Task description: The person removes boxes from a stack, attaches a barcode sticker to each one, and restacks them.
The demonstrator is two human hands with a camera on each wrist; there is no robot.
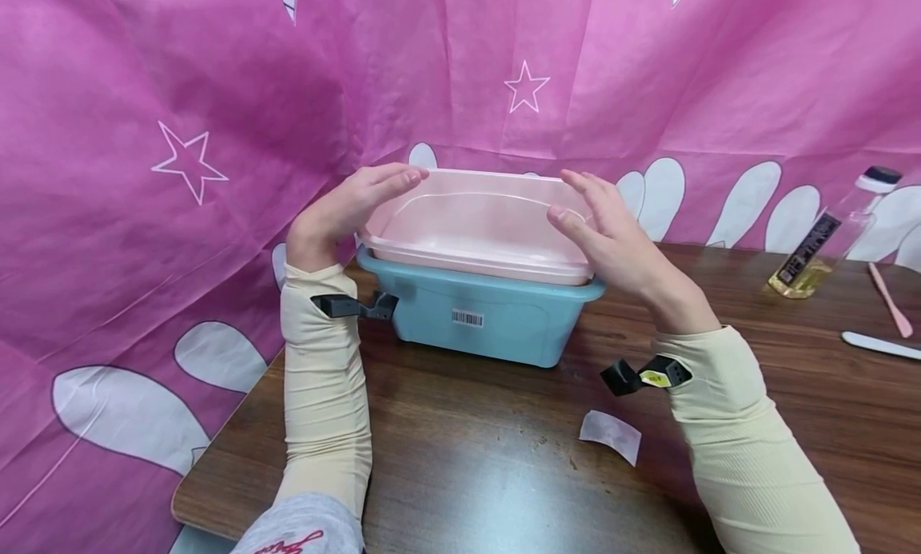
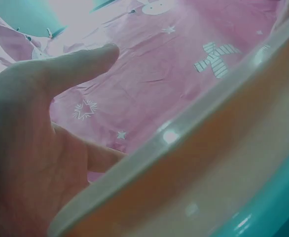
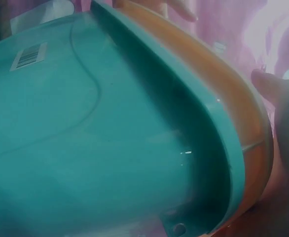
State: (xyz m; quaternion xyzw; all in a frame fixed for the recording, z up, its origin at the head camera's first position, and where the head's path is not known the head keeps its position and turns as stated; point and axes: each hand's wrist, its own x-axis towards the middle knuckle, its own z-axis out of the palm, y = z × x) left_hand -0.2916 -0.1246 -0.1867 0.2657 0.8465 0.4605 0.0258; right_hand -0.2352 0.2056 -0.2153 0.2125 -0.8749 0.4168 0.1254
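A pink plastic tub [image 1: 475,218] sits nested in a teal tub [image 1: 424,306], its rim standing above the teal rim. At the left end, my left hand [image 1: 360,202] is held beside the pink rim with fingers extended and thumb raised. My right hand [image 1: 612,234] is at the right end, palm facing inward, thumb and fingers spread and reaching over the rim. The left wrist view has the left palm [image 2: 41,153] close against the pink rim [image 2: 149,153]. In the right wrist view, the right thumb [image 3: 270,86] shows beyond the rim; the other fingers are mostly hidden.
A small white paper piece [image 1: 610,436] lies on the wooden table [image 1: 460,458] in front. Toward the right are a bottle of yellow liquid [image 1: 827,238], a pink stick-like utensil [image 1: 890,300] and a white one [image 1: 881,344]. A pink patterned cloth [image 1: 446,66] hangs behind.
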